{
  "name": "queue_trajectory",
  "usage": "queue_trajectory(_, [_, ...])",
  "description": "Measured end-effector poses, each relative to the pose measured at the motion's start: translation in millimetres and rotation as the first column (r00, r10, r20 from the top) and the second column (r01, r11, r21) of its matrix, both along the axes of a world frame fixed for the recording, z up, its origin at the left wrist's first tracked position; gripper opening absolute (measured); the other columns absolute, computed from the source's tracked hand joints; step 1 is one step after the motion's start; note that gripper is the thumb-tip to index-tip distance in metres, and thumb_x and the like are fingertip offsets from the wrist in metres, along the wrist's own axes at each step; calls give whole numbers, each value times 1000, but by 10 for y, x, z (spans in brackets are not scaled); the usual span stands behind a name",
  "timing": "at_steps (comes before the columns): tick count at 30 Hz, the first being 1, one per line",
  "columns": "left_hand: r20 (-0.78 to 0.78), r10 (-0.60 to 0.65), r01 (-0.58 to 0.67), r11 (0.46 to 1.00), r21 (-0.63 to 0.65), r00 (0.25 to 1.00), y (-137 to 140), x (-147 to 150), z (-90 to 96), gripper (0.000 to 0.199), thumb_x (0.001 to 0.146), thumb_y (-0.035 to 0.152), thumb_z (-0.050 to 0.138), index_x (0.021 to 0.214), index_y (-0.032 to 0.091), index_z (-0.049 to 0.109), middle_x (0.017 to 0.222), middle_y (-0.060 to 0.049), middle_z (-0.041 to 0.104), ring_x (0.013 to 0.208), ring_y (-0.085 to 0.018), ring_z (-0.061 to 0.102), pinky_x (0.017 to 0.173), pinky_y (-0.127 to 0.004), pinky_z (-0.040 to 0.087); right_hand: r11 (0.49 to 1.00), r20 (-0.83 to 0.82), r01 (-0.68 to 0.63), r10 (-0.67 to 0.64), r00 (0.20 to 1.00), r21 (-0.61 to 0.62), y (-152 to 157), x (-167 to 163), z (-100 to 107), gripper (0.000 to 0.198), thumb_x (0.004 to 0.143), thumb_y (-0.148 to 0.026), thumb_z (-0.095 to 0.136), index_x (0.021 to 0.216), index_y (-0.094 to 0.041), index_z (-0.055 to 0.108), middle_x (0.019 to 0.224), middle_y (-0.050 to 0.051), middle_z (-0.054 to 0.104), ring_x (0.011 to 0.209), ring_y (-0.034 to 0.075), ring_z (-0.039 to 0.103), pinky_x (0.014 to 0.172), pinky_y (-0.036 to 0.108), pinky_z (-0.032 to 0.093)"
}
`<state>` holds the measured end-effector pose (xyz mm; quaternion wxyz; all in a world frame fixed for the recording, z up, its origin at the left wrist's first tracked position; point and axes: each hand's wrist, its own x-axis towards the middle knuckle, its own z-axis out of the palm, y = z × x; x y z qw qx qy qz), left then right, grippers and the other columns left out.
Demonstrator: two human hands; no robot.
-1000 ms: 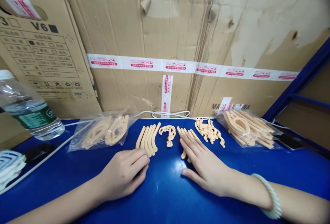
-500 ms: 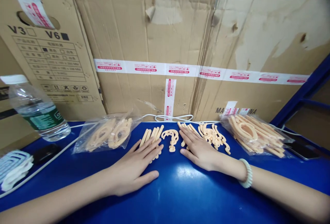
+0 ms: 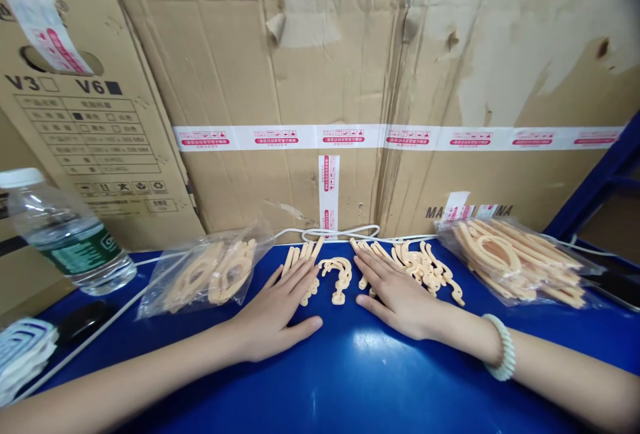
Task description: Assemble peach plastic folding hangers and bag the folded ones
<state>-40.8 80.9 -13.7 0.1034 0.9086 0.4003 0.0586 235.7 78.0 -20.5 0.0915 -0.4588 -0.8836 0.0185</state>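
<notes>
My left hand [image 3: 277,311] lies flat, fingers stretched out over a row of straight beige plastic strips [image 3: 289,259], partly covering them. Between the hands sits a small group of beige hook-shaped pieces [image 3: 336,277]. My right hand [image 3: 400,297] rests palm down with straight fingers on more beige strips [image 3: 361,247]. Right beside that hand is a loose heap of curved beige pieces [image 3: 430,267]. Neither hand grips anything. What lies under the palms is hidden.
Clear bags of beige parts lie at left [image 3: 210,274] and right [image 3: 515,261]. A water bottle [image 3: 75,241], dark object [image 3: 85,322] and white-blue packet [image 3: 25,354] stand left. A phone [image 3: 617,287] is far right. Cardboard [image 3: 280,87] walls the blue table's back; a white cable [image 3: 345,232] runs along it.
My left hand has shifted slightly toward the upper right, sliding with the strips beneath its fingers. The camera view has moved a little. Both hands stay flat.
</notes>
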Motion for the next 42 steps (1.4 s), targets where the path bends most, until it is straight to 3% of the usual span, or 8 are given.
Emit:
queue_trajectory(4, [77, 45, -48, 998, 39, 996, 36, -111, -38, 75, 97, 43, 45, 156, 16, 9, 165, -15, 12, 151, -30, 11, 121, -54, 19, 999, -9, 26, -26, 1000, 39, -29, 13, -9, 72, 99, -54, 37, 150, -3, 36, 160, 20, 21, 148, 35, 16, 119, 59, 15])
queue_trajectory(7, [160, 34, -48, 995, 86, 987, 31, -229, -89, 71, 95, 32, 49, 155, 20, 11, 163, -16, 18, 149, -32, 19, 119, -56, 26, 986, -35, 19, -14, 999, 168, -60, 18, -4, 63, 98, -49, 43, 145, -8, 45, 155, 19, 36, 145, 39, 24, 117, 64, 15])
queue_trajectory(12, [290, 24, -73, 984, 160, 957, -48, -318, -179, 64, 94, 26, 50, 150, 27, 19, 157, -14, 30, 144, -32, 34, 115, -56, 34, 951, -126, -47, 89, 988, 306, -97, -58, 39, 43, 99, -34, 46, 135, -14, 55, 110, 14, 66, 106, 31, 56, 102, 57, 33])
queue_trajectory(16, [328, 49, -101, 985, 143, 943, -74, -282, -162, 35, 92, 21, 49, 126, 23, 45, 140, -14, 45, 133, -30, 45, 111, -52, 41, 946, -211, -66, 138, 968, 317, -79, -163, 33, 35, 100, -31, 47, 131, -16, 57, 94, 9, 69, 89, 26, 56, 85, 44, 37])
queue_trajectory(20, [313, 8, -55, 988, 142, 950, -75, -256, -116, 14, 92, 17, 45, 104, 22, 50, 128, -12, 49, 124, -28, 49, 104, -48, 45, 936, -240, -118, 205, 949, 333, -43, -209, -33, 31, 102, -27, 47, 128, -17, 59, 93, 7, 72, 81, 22, 56, 75, 37, 34])
queue_trajectory(29, [283, -80, 34, 986, 163, 956, -90, -262, -102, 20, 97, 13, 38, 108, 24, 50, 130, -9, 47, 124, -27, 46, 103, -44, 44, 930, -306, -165, 270, 913, 328, 2, -180, -92, 23, 103, -27, 48, 116, -20, 66, 89, 4, 73, 77, 19, 59, 74, 35, 36])
queue_trajectory(34, [271, -73, 33, 988, 149, 960, -71, -271, -101, 22, 99, 15, 37, 112, 25, 52, 131, -9, 47, 119, -24, 49, 102, -41, 45, 929, -448, -150, 299, 842, 337, -18, -181, -54, 17, 101, -24, 52, 108, -20, 67, 89, 4, 74, 77, 18, 64, 73, 34, 41])
queue_trajectory(42, [351, -174, 44, 936, 348, 920, -88, -246, -134, 20, 99, 9, 40, 103, 21, 56, 114, -8, 62, 99, -21, 54, 87, -34, 49, 940, -634, -74, 282, 720, 334, -13, -162, -47, 15, 95, -25, 62, 106, -25, 72, 92, 4, 77, 79, 20, 70, 76, 38, 53])
